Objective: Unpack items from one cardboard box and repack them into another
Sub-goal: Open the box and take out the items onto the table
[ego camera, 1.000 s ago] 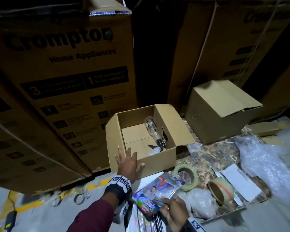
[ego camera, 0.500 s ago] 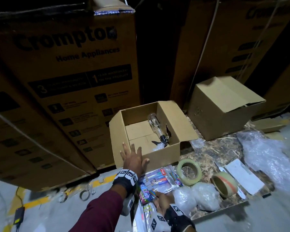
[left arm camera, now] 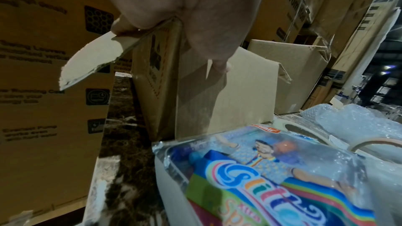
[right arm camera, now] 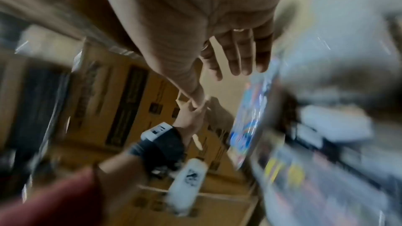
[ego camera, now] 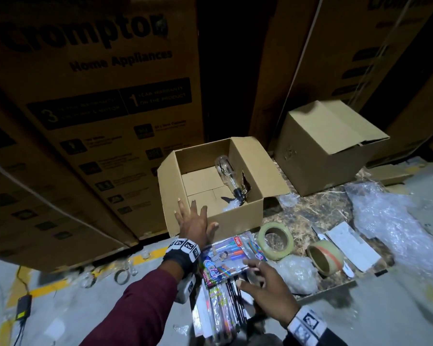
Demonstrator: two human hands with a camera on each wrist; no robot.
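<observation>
The open box [ego camera: 238, 216] was plain matt brown cardboard, as was the closed box [ego camera: 323, 146]. Inside the open one lay a clear glass bulb [ego camera: 226, 172] with a dark base. The pen packet [ego camera: 225, 260] was glossy printed plastic film. Two tape rolls [ego camera: 275, 240] had smooth, slightly shiny sides. Bubble wrap [ego camera: 395, 228] looked clear and crinkled. The surface [ego camera: 318, 211] was dark, veined, polished stone. The sleeve [ego camera: 135, 310] was maroon cloth.

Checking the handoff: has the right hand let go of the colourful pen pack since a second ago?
Yes. The right hand is open beside the pen pack, which lies before the open box.
</observation>
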